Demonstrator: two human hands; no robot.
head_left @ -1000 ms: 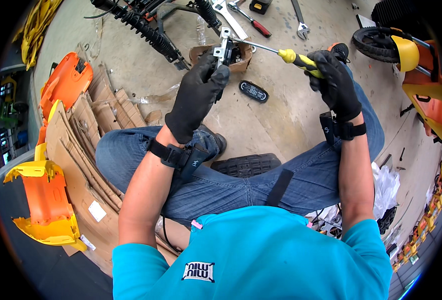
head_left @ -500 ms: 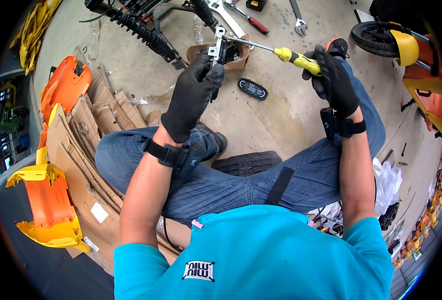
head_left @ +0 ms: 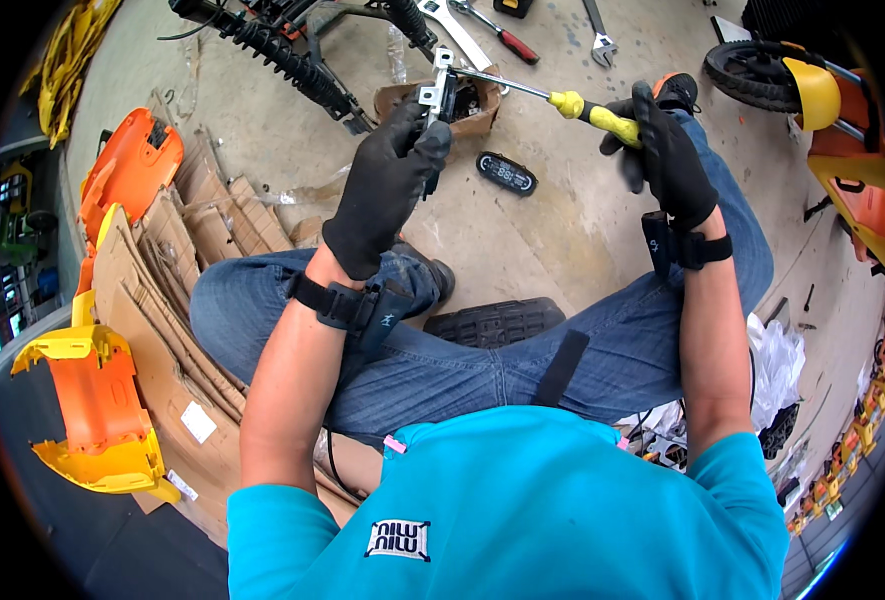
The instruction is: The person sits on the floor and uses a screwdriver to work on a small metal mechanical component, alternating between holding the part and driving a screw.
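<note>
Yellow-handled screwdriver [head_left: 598,117] in right hand [head_left: 659,155], metal bracket [head_left: 434,92] in left [head_left: 386,185]

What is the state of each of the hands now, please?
Left hand: closed, holding the bracket.
Right hand: closed, holding the screwdriver.

I see flattened cardboard [head_left: 155,345] at left, orange-and-yellow shell [head_left: 95,400] by it; red-handled ratchet [head_left: 499,34] and adjustable wrench [head_left: 599,38] on concrete floor [head_left: 587,215] up top; black wheel [head_left: 747,92] right; lower right, probably a plastic bag [head_left: 775,368], hard to make out.
</note>
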